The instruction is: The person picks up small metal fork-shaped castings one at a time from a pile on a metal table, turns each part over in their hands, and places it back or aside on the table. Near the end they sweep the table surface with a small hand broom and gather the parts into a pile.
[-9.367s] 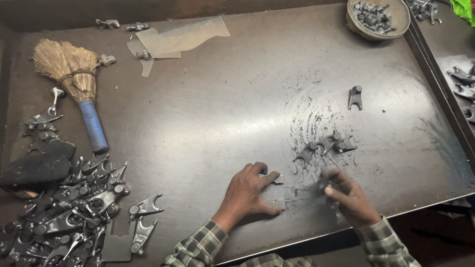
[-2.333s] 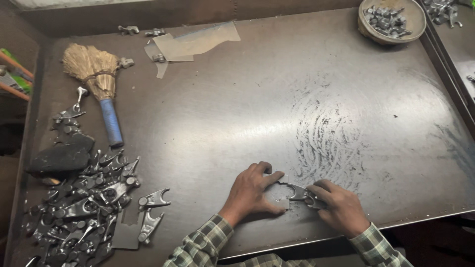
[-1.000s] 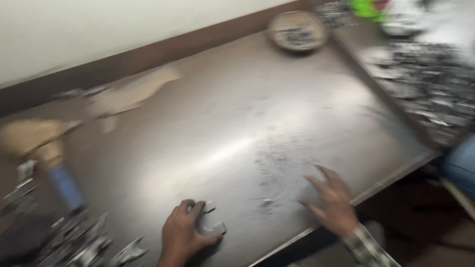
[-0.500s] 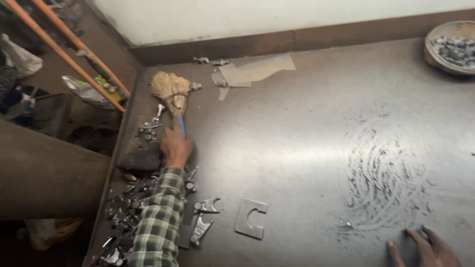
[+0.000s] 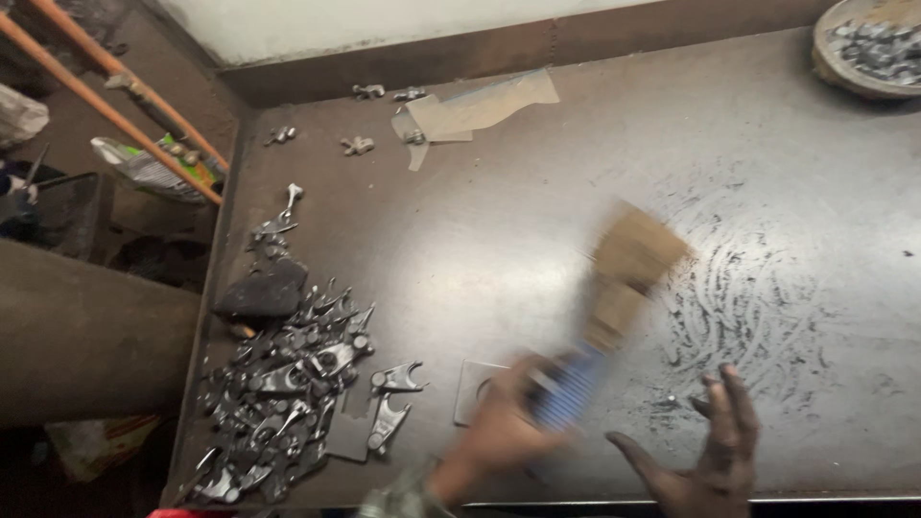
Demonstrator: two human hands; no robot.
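Observation:
My left hand (image 5: 499, 432) grips the blue handle of a small straw hand broom (image 5: 624, 273). The broom is blurred by motion, and its bristle head is over the middle of the dark metal table (image 5: 537, 192), beside a smeared patch of grey metal dust (image 5: 748, 297). My right hand (image 5: 710, 451) is open with fingers spread, resting near the table's front edge just below the dust. A flat square metal plate (image 5: 475, 388) with a notch lies beside my left hand.
A heap of several grey forked metal parts (image 5: 288, 384) and a dark lump (image 5: 264, 293) fill the table's left side. Torn paper (image 5: 470, 110) and loose parts lie at the back. A bowl of parts (image 5: 868, 53) stands at the back right. Orange bars (image 5: 115, 105) run at left.
My left hand took the broom from the left side of the table and swung it to the middle. My right hand stayed near the front edge.

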